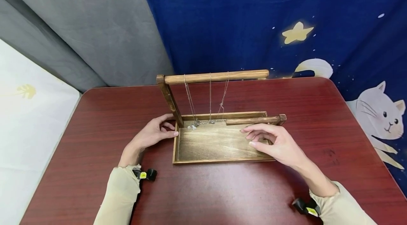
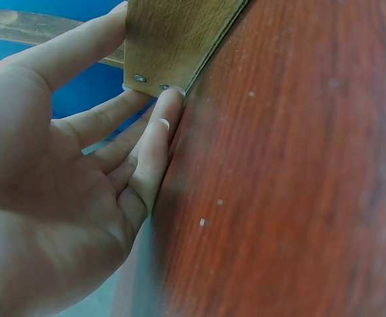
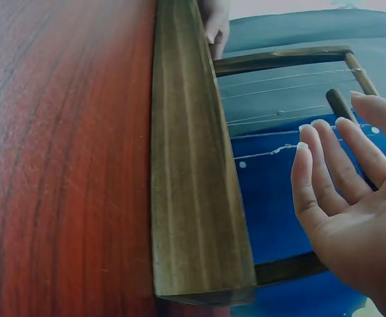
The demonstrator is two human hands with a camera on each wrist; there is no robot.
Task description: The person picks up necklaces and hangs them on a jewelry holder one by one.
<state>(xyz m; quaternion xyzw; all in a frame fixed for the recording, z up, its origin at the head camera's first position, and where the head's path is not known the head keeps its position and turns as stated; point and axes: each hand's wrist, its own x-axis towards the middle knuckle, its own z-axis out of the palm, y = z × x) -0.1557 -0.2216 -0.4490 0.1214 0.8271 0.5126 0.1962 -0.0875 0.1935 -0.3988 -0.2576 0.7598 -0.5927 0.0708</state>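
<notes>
A wooden jewelry stand with a shallow tray base sits on the table. Its left post carries a long top bar; a lower, shorter bar extends from the right side. Three thin silver necklaces hang from the top bar, their pendants down at the tray's back left. My left hand grips the tray's left end, fingertips near the screws in the left wrist view. My right hand hovers over the tray's right part, fingers loosely bent, holding nothing.
The stand is on a dark red wooden table. A blue curtain with stars and a cat print hangs behind it, beside a grey curtain. White cloth lies past the table's left edge.
</notes>
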